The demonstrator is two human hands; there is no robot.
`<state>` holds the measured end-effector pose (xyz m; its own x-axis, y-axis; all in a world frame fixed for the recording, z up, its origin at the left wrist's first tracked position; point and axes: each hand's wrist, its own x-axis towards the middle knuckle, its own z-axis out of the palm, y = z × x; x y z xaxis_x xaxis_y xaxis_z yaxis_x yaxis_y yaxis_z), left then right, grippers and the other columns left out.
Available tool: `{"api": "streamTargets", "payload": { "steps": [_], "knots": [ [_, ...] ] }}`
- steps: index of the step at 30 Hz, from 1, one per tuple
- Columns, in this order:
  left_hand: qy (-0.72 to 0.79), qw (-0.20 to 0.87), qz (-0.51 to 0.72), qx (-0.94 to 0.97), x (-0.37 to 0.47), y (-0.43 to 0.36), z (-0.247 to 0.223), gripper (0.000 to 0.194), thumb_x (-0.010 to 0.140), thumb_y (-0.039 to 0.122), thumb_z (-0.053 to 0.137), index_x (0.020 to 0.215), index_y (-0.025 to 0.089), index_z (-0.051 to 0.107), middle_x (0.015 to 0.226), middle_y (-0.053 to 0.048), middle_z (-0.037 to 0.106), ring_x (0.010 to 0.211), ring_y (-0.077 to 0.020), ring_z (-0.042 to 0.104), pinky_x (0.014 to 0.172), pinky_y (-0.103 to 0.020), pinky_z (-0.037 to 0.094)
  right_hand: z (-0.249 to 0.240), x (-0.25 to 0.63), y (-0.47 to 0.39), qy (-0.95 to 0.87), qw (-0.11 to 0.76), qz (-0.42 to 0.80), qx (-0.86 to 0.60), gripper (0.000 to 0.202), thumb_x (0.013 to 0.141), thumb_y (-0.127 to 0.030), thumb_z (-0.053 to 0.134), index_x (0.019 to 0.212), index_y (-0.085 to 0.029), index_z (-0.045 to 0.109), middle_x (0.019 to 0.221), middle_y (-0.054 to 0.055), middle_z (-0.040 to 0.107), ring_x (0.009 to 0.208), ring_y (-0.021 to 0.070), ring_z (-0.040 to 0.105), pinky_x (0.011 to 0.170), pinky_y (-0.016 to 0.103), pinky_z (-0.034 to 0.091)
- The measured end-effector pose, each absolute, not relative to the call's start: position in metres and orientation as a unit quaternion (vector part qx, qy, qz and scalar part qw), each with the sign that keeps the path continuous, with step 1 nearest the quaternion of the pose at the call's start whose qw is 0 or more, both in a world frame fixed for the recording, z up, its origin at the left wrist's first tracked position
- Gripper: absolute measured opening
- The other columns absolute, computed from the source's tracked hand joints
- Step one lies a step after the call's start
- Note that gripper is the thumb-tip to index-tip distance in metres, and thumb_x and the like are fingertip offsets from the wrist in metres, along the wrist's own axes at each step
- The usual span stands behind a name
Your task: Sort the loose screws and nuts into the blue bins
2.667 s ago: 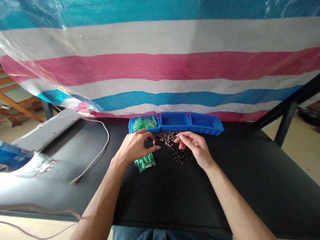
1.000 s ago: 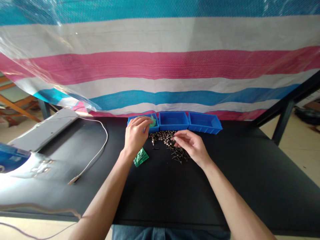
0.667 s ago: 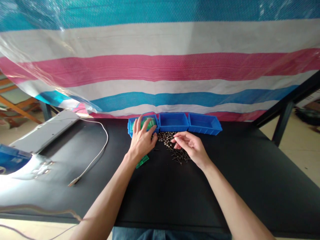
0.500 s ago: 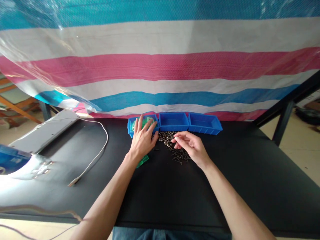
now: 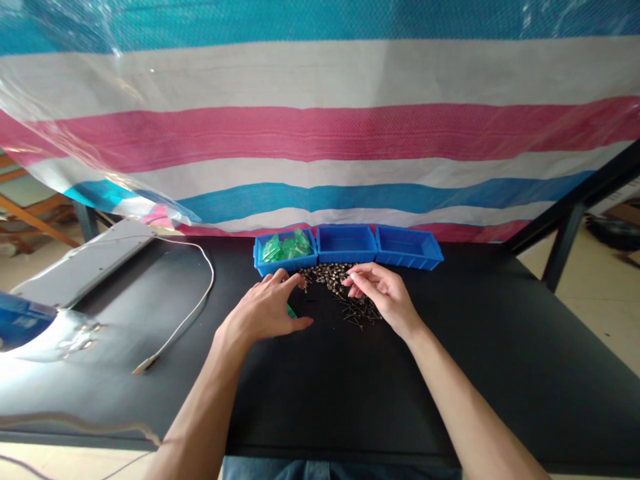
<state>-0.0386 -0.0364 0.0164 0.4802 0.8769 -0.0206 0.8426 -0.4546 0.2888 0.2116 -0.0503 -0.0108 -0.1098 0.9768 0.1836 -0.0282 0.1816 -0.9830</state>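
Observation:
My left hand is open, thumb spread from the fingers, low over the black table. A green plastic piece on the table is mostly hidden behind it. More green plastic pieces fill the left blue bin, just beyond the fingertips. My right hand hovers by a pile of small metal fasteners, thumb and fingertips closed together; anything between them is too small to make out. Longer screws lie under and beside this hand.
Two more blue bins, a middle bin and a right bin, stand in a row with the left one. A white cable curls across the table's left side, near a grey flat panel and a blue object. Striped sheeting hangs behind.
My left hand has drawn back from the left bin towards me, uncovering its green pieces and covering most of the green piece on the table. My right hand has stayed almost still.

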Motion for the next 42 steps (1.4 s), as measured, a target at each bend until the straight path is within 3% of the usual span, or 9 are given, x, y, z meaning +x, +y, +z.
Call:
{"api": "streamTargets", "payload": {
  "steps": [7, 13, 17, 21, 24, 27, 32, 38, 42],
  "knots": [
    [0.480, 0.262, 0.037, 0.837, -0.039, -0.030, 0.020, 0.054, 0.071, 0.024, 0.076, 0.122, 0.023, 0.059, 0.118, -0.006, 0.056, 0.098, -0.0229, 0.064, 0.091, -0.035, 0.051, -0.012, 0.212, -0.050, -0.571, 0.514, 0.479, -0.424, 0.028, 0.089, -0.046, 0.072, 0.098, -0.019, 0.070, 0.087, 0.006, 0.075, 0.070, 0.0163, 0.067, 0.068, 0.030, 0.052],
    [0.485, 0.258, 0.028, 0.835, -0.047, -0.031, 0.023, 0.061, 0.068, 0.033, 0.081, 0.125, 0.026, 0.059, 0.122, -0.007, 0.056, 0.114, -0.0292, 0.057, 0.097, -0.040, 0.049, -0.012, 0.213, -0.050, -0.572, 0.516, 0.477, -0.423, 0.026, 0.090, -0.045, 0.071, 0.099, -0.020, 0.070, 0.087, 0.005, 0.075, 0.070, 0.0165, 0.067, 0.068, 0.030, 0.052],
    [0.488, 0.288, 0.003, 0.824, -0.054, -0.029, 0.020, 0.062, 0.063, 0.020, 0.080, 0.122, 0.025, 0.062, 0.113, -0.005, 0.062, 0.104, -0.0256, 0.062, 0.089, -0.035, 0.051, -0.012, 0.213, -0.050, -0.575, 0.516, 0.474, -0.423, 0.026, 0.090, -0.045, 0.070, 0.098, -0.020, 0.070, 0.086, 0.005, 0.075, 0.070, 0.0167, 0.067, 0.067, 0.030, 0.051],
    [0.480, 0.295, 0.117, 0.818, -0.043, -0.023, 0.013, 0.043, 0.067, 0.015, 0.076, 0.109, 0.022, 0.066, 0.096, -0.002, 0.067, 0.091, -0.0212, 0.064, 0.081, -0.032, 0.050, -0.010, 0.212, -0.051, -0.575, 0.511, 0.474, -0.429, 0.027, 0.089, -0.046, 0.070, 0.097, -0.019, 0.070, 0.086, 0.005, 0.075, 0.069, 0.0161, 0.067, 0.068, 0.030, 0.053],
    [0.479, 0.344, 0.240, 0.771, -0.025, -0.023, 0.010, 0.024, 0.073, 0.027, 0.079, 0.090, 0.019, 0.064, 0.083, 0.000, 0.066, 0.073, -0.0158, 0.060, 0.066, -0.026, 0.046, -0.010, 0.212, -0.051, -0.584, 0.503, 0.468, -0.432, 0.029, 0.086, -0.045, 0.073, 0.098, -0.019, 0.070, 0.088, 0.006, 0.075, 0.074, 0.0178, 0.069, 0.070, 0.031, 0.055],
    [0.459, 0.417, 0.369, 0.692, -0.007, -0.027, 0.007, 0.029, 0.076, 0.037, 0.079, 0.075, 0.017, 0.057, 0.070, 0.002, 0.060, 0.060, -0.0101, 0.051, 0.056, -0.021, 0.039, -0.011, 0.211, -0.051, -0.609, 0.479, 0.456, -0.439, 0.033, 0.081, -0.042, 0.079, 0.103, -0.020, 0.071, 0.091, 0.006, 0.075, 0.081, 0.0203, 0.071, 0.073, 0.032, 0.056],
    [0.442, 0.504, 0.439, 0.598, 0.008, -0.029, -0.002, 0.037, 0.078, 0.047, 0.079, 0.078, 0.017, 0.057, 0.052, 0.009, 0.044, 0.046, -0.0051, 0.031, 0.046, -0.020, 0.018, -0.016, 0.210, -0.051, -0.621, 0.455, 0.467, -0.434, 0.032, 0.077, -0.041, 0.083, 0.100, -0.020, 0.073, 0.092, 0.006, 0.077, 0.082, 0.0213, 0.073, 0.076, 0.032, 0.058],
    [0.428, 0.525, 0.426, 0.599, 0.011, -0.029, -0.006, 0.038, 0.075, 0.046, 0.082, 0.071, 0.014, 0.061, 0.063, 0.001, 0.061, 0.056, -0.0084, 0.052, 0.053, -0.019, 0.036, -0.017, 0.209, -0.051, -0.628, 0.448, 0.469, -0.430, 0.022, 0.080, -0.040, 0.081, 0.088, -0.020, 0.076, 0.087, 0.004, 0.077, 0.078, 0.0206, 0.072, 0.072, 0.030, 0.057],
    [0.373, 0.572, 0.386, 0.620, 0.008, -0.029, -0.003, 0.035, 0.071, 0.040, 0.086, 0.086, 0.014, 0.068, 0.080, -0.003, 0.072, 0.069, -0.0141, 0.066, 0.064, -0.023, 0.051, -0.015, 0.210, -0.050, -0.622, 0.472, 0.440, -0.443, 0.021, 0.082, -0.039, 0.079, 0.083, -0.019, 0.073, 0.082, 0.004, 0.075, 0.075, 0.0196, 0.071, 0.071, 0.030, 0.056]
  ]
}}
